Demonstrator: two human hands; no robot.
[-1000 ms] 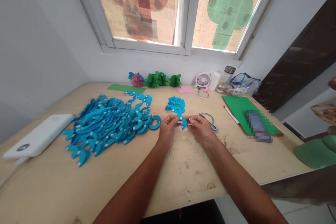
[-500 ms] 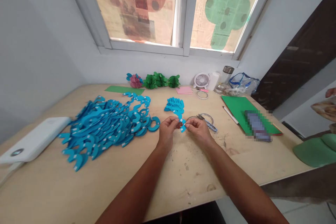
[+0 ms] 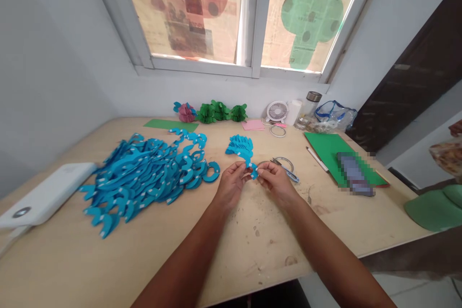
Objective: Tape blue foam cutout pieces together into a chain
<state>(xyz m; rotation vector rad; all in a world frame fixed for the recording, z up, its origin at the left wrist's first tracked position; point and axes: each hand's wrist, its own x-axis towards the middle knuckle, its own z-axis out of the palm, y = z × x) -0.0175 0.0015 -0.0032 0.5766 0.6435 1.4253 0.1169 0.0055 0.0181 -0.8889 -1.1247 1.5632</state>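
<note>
Left hand (image 3: 231,184) and right hand (image 3: 277,183) firmly pinch a small curved blue paper piece (image 3: 254,171) at the foot of the stacked blue paper fan (image 3: 239,147), at 12 o'clock. Joining in hand; pressing seems called for.

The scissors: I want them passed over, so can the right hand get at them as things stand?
Probably yes: the scissors lie just beyond the right hand, with nothing between them. But it is pinching a blue paper piece with the left hand, so it would likely need to let go first.
</note>
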